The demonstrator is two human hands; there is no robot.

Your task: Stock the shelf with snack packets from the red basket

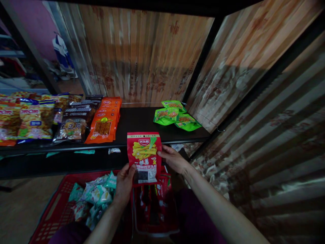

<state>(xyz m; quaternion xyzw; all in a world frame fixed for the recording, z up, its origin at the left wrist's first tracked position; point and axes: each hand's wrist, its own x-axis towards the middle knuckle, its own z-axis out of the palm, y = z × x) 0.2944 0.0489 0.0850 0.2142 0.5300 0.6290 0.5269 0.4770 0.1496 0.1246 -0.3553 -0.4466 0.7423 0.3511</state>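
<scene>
- Nearest, a red basket [54, 211] holds pale green packets [95, 196], and more red packs [154, 200] stand under the hands.
- The left hand [124, 184] pinches the red snack pack's [144, 157] lower edge; the right hand [174, 159] grips its right side, upright, just before the shelf [142, 122].
- Farther back lie orange packs [104, 120] and green packs [175, 115]; the middle gap is unfilled.

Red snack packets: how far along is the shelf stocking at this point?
Already on the shelf: orange packets stacked at left-centre and green packets at right, with a bare gap between them. In hand: one red snack packet, held upright by the left hand and right hand at the shelf edge. Left: more red packets and pale wrapped snacks lie in the red basket below.
</scene>
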